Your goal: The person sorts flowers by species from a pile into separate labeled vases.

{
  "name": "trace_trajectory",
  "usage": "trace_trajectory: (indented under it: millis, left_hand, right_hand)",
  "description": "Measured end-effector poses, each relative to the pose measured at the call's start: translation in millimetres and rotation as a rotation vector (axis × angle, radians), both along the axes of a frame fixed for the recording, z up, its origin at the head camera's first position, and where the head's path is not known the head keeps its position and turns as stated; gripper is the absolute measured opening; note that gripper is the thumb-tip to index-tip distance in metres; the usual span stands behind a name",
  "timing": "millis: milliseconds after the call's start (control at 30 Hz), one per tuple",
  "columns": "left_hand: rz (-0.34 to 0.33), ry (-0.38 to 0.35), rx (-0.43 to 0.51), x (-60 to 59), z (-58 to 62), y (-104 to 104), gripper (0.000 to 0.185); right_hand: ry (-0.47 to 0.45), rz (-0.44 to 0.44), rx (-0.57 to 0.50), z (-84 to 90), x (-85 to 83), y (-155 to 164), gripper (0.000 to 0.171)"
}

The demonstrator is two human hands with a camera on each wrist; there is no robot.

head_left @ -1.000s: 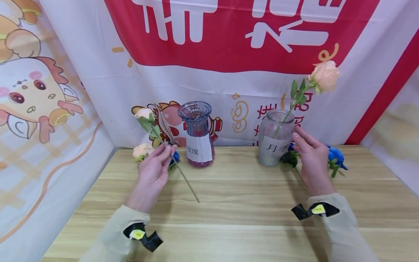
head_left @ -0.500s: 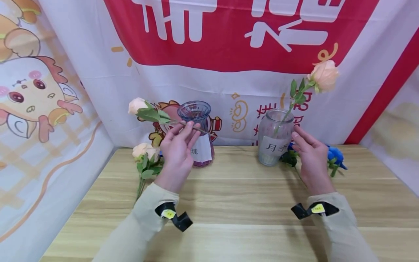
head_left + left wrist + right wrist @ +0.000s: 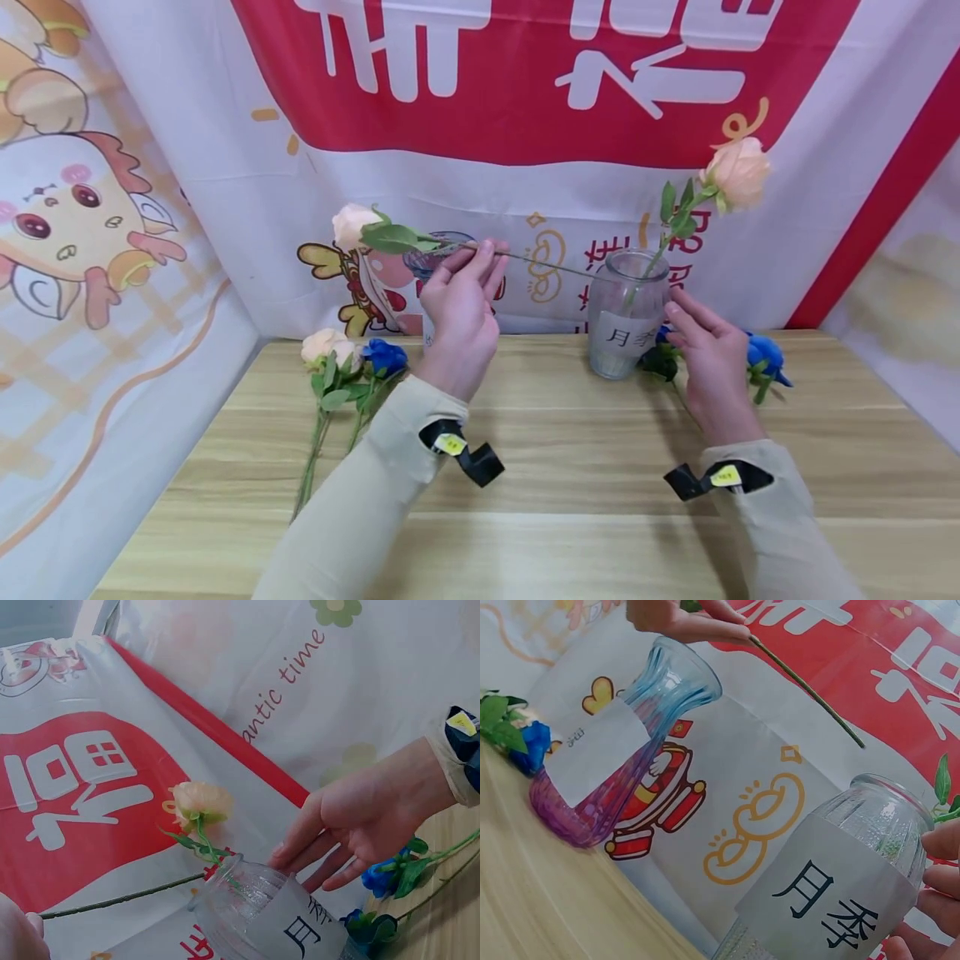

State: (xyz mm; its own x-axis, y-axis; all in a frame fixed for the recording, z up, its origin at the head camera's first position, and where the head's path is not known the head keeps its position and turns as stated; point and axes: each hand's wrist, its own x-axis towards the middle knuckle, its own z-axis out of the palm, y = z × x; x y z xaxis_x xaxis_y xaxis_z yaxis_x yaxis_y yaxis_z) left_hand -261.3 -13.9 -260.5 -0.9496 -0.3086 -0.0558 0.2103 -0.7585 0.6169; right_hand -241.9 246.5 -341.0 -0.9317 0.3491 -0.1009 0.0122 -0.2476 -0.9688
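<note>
Our left hand (image 3: 459, 304) pinches a cream rose (image 3: 352, 225), its thin stem level mid-frame toward the clear jar (image 3: 626, 317), which our right hand (image 3: 708, 358) touches with relaxed fingers beside the purple vase (image 3: 607, 761).
</note>
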Motion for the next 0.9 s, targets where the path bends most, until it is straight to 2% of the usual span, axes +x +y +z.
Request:
trace_trajectory:
  millis: [100,400,600,900]
  left_hand:
    - [0.006,0.002,0.024,-7.7,2.7,9,0.020]
    - [0.013,0.012,0.051,-27.0,7.9,32,0.023]
    - [0.014,0.014,0.023,-36.7,10.4,47,0.024]
    - [-0.006,-0.010,-0.003,-49.5,6.4,70,0.018]
  right_hand:
    - [0.000,0.006,0.004,-0.1,-0.3,0,0.058]
    - [-0.008,0.006,-0.002,0.5,-2.2,-1,0.056]
    - [-0.014,-0.005,0.008,1.5,-1.0,-4,0.053]
    - [-0.013,-0.018,0.006,0.2,-0.1,-2,0.053]
